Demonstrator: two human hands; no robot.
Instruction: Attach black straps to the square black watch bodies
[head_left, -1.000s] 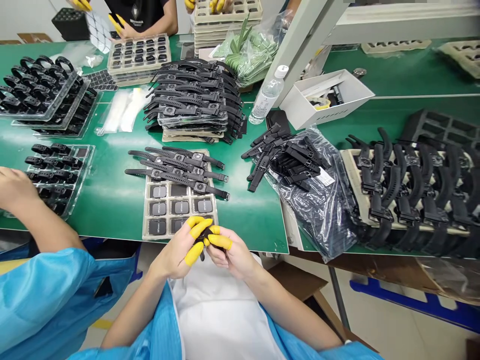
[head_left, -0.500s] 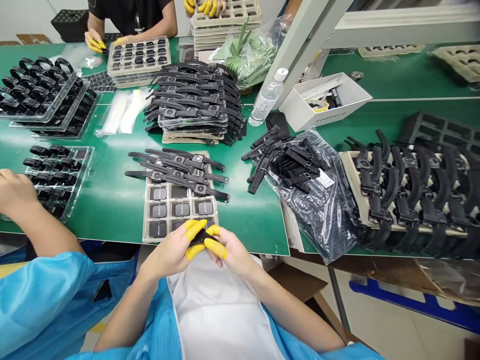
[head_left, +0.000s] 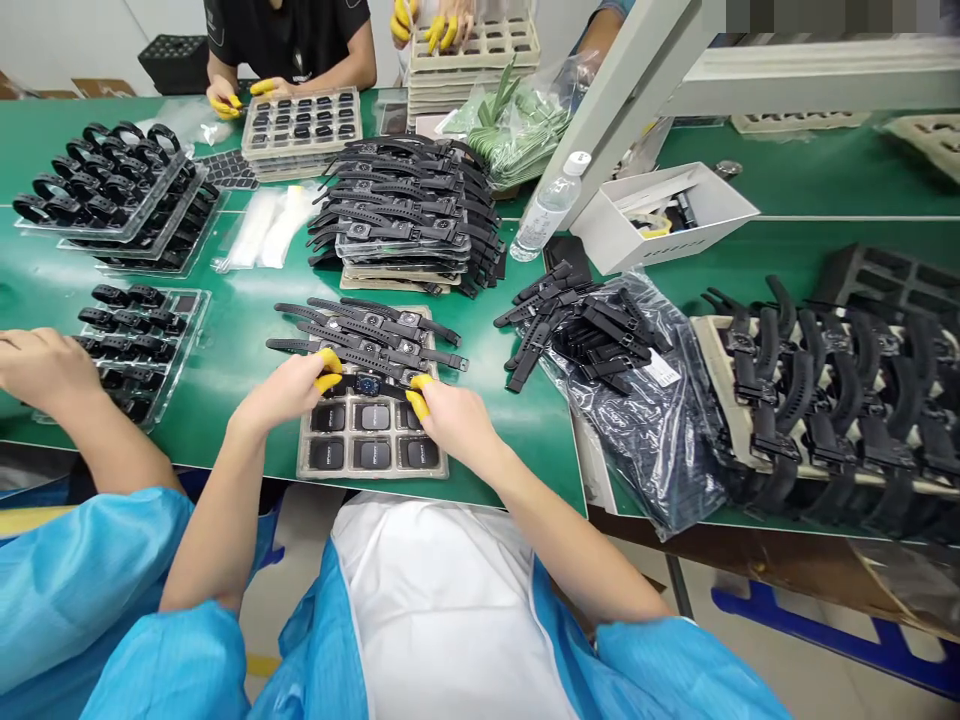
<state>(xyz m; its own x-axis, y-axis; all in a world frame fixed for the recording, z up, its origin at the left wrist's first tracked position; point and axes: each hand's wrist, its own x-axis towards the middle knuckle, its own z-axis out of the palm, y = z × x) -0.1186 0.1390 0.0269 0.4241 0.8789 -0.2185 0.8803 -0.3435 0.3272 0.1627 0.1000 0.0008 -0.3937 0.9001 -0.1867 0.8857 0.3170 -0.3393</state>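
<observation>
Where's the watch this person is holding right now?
In the head view, the black smartwatch is left of centre, between the left hand and right hand, at the beige tray, just nearer the wearer than the strapped watches lying across it.

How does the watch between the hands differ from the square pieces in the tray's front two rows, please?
The watch has black strap on both sides; the square pieces show none. The left hand and right hand hold the watch, while the square pieces sit in the tray's compartments. The watch's upper side shows a round mark; several square pieces show pale lettering. Both have dark, squarish bodies.
</observation>
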